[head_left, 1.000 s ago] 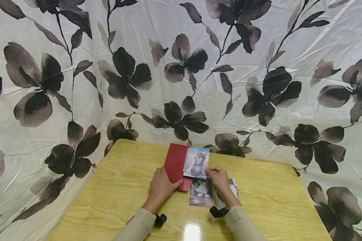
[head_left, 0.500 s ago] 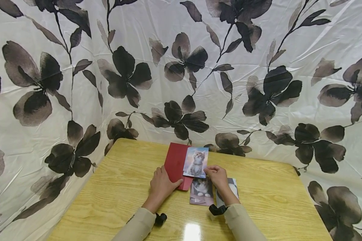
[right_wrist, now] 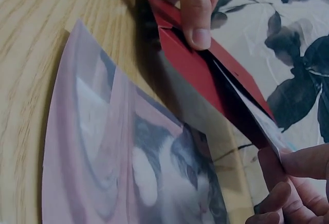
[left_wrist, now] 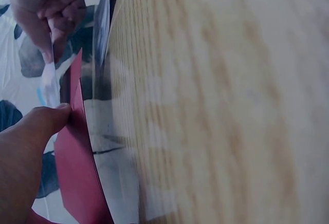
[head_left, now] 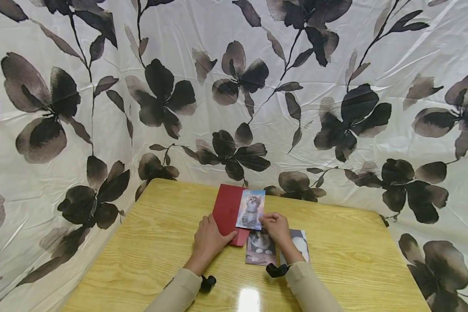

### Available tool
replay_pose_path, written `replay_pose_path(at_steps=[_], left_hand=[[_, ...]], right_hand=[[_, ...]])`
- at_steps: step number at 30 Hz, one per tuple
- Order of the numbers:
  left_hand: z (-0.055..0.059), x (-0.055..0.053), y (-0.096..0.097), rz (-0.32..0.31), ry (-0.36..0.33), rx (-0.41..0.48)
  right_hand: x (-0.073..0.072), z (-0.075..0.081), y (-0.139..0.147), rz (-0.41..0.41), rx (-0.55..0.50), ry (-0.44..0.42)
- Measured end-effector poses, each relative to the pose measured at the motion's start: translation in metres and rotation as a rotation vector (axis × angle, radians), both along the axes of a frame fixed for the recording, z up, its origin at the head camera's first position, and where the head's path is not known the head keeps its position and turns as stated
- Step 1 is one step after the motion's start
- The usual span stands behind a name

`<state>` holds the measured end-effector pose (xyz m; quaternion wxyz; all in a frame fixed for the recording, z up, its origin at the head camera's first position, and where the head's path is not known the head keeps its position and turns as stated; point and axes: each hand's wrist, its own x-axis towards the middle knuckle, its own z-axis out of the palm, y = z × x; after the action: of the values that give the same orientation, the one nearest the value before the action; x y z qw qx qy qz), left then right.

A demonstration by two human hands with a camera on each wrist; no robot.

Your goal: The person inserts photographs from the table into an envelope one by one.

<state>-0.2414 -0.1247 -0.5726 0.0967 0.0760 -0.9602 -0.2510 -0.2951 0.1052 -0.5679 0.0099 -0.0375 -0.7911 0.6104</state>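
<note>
My left hand (head_left: 209, 238) grips a red envelope (head_left: 227, 208) by its near left part. In the right wrist view its thumb lies at the envelope's gaping mouth. My right hand (head_left: 277, 226) pinches a kitten picture card (head_left: 250, 210) by its lower right corner, between thumb and fingers. The card's left edge sits inside the envelope (right_wrist: 185, 64), and that part is hidden between the two red layers. Most of the kitten picture still shows in the head view. Below it lies a second cat picture card (head_left: 260, 255), partly covered by the kitten card.
A third picture card (head_left: 299, 245) lies under my right forearm, partly hidden. All this is on a yellow wood-grain table (head_left: 148, 242). A white curtain with dark flowers (head_left: 234, 86) hangs behind the table's far edge and at its sides.
My right hand has moved left with the kitten card, sliding it a little further into the red envelope. The left hand and envelope stay almost where they were.
</note>
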Motion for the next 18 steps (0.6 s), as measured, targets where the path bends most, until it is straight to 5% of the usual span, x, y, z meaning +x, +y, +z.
replay_pose_path(at_steps=[18], left_hand=[[-0.001,-0.001,-0.003,-0.001,0.009,-0.015]], right_hand=[[0.0,0.005,-0.022,0.028,0.068,0.102]])
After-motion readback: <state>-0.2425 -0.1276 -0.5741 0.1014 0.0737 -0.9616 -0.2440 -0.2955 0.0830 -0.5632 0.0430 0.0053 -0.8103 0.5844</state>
